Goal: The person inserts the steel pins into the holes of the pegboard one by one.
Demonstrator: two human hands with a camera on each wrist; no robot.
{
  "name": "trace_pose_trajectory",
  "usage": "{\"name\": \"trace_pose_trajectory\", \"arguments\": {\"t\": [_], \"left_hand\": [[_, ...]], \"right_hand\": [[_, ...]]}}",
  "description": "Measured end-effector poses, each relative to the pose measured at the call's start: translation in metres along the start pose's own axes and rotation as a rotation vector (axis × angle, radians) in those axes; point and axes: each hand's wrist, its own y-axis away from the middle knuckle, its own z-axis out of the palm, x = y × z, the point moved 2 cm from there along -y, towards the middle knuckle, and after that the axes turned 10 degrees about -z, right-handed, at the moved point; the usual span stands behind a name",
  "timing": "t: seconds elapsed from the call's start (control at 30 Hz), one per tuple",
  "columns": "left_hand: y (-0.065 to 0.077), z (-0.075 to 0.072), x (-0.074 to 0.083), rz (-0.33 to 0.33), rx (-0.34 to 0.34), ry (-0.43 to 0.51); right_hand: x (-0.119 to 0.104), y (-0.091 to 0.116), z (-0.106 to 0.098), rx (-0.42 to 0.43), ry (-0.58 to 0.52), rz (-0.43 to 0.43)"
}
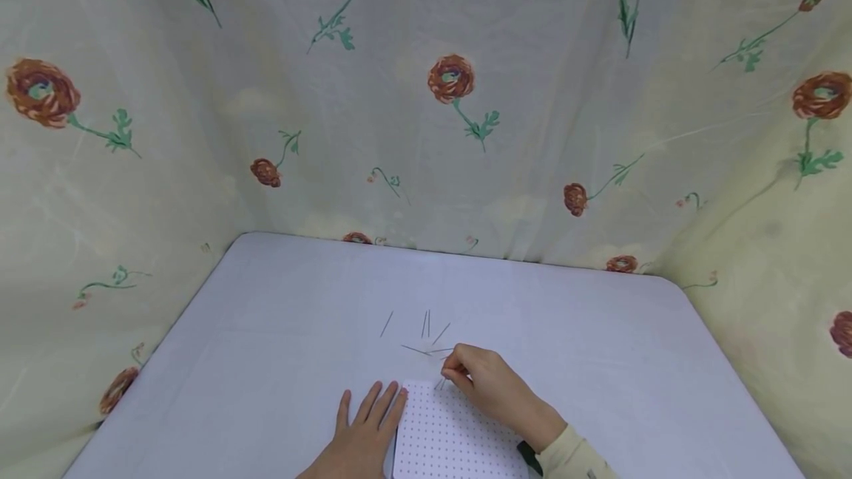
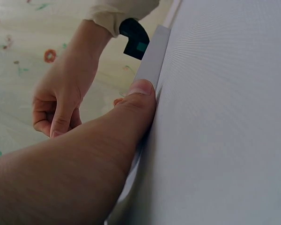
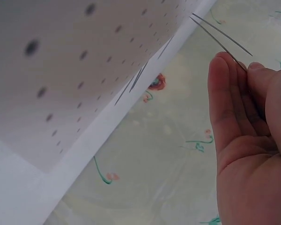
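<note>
A white board (image 1: 439,435) dotted with a grid of small holes lies at the table's near side. My left hand (image 1: 366,431) rests along its left edge, fingers spread and straight; in the left wrist view the thumb (image 2: 141,89) lies against the board's side. Over the board's far edge, my right hand (image 1: 495,386) pinches a thin metal needle (image 3: 219,42) between thumb and index finger, its tip at the board. A second needle (image 3: 227,35) stands out from the board close by. Whether either tip sits in a hole cannot be told.
Several loose needles lie on the white table (image 1: 279,361) beyond the board, among them a slanted needle (image 1: 387,324) at left and another needle (image 1: 441,333) nearer my right hand. A dark green object (image 1: 529,457) shows beside the right sleeve. Flowered curtains (image 1: 399,117) surround the table.
</note>
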Motion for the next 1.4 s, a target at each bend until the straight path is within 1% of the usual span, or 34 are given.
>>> {"name": "trace_pose_trajectory", "arguments": {"t": [0.33, 0.6, 0.77, 0.97, 1.13, 1.2, 1.4], "left_hand": [[0.0, 0.0, 0.001, -0.016, -0.019, -0.004], [0.001, -0.001, 0.001, -0.008, -0.011, 0.016], [0.0, -0.001, 0.002, -0.015, -0.012, 0.009], [0.0, -0.001, 0.002, -0.027, -0.024, -0.001], [0.0, 0.0, 0.003, -0.02, -0.021, -0.002], [0.0, 0.001, 0.003, -0.012, -0.01, -0.001], [0.001, 0.002, 0.002, 0.032, 0.028, 0.032]], "right_hand": [[0.0, 0.0, 0.0, -0.006, 0.005, 0.005], [0.0, 0.0, 0.0, -0.021, 0.003, -0.023], [0.001, 0.0, 0.001, -0.032, 0.006, -0.042], [0.0, 0.0, 0.001, -0.057, -0.021, -0.003], [0.002, 0.002, -0.004, -0.078, -0.055, 0.056], [0.005, 0.004, -0.008, -0.071, -0.068, 0.082], [0.025, 0.008, -0.019, 0.009, -0.105, 0.127]]}}
